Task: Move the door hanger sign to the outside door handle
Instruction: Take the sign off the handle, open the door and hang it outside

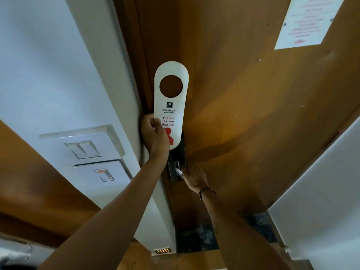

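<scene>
Wood-grain panelling fills the view as a closed door (243,114) stands before a person reaching out with both bare arms. The left hand (153,133) is closed on the lower left edge of a white door hanger sign (171,106), thumb across the front beside the red words "Please do not disturb", and holds it upright and flat against the door face. Most of the card rises above the grip, its round hanging hole uppermost with brown door showing through it; the rounded bottom end reaches just past the hand and overlaps the top of a dark lock plate (178,158). Below that, the right hand (194,178), a thin band at its wrist, is at the metal door handle (178,170) on the plate, fingers against it; whether they are wrapped fully around it cannot be told from this angle. The sign is off the handle, held just above it.

Left of the door runs the dark frame edge, then a white wall carrying a switch panel (83,147) with rocker switches, one marked with a small red strip. A white printed notice (305,20) is fixed high on the door at upper right, its red text too blurred to read. Dark speckled floor shows at the door's foot.
</scene>
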